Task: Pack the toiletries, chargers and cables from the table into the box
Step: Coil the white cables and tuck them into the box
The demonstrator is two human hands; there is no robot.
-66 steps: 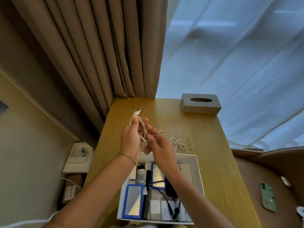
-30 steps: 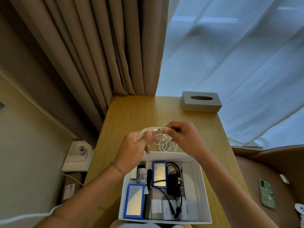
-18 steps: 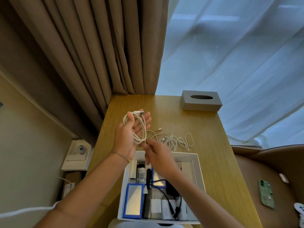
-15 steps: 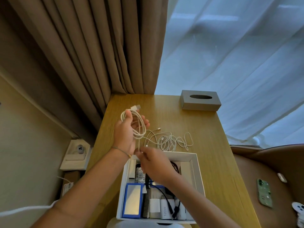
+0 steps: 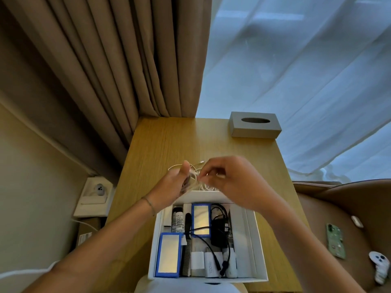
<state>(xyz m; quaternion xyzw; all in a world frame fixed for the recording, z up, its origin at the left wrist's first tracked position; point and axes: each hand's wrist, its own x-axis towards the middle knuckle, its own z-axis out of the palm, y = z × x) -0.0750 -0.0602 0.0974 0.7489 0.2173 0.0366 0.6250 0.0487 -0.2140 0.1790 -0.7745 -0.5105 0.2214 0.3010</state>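
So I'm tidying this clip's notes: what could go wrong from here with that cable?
The white cable wound between the left hand and right hand could spring loose. It may also snag the loose white cable pile behind the open white cardboard box, dragging it along.

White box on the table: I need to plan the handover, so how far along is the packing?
Mostly done. The white cardboard box already holds two blue-edged flat packs, a black charger with cable, white plug adapters and a small bottle. In hand: the left hand and right hand are coiling a white cable. Left: the remaining white cable behind the hands, mostly hidden.
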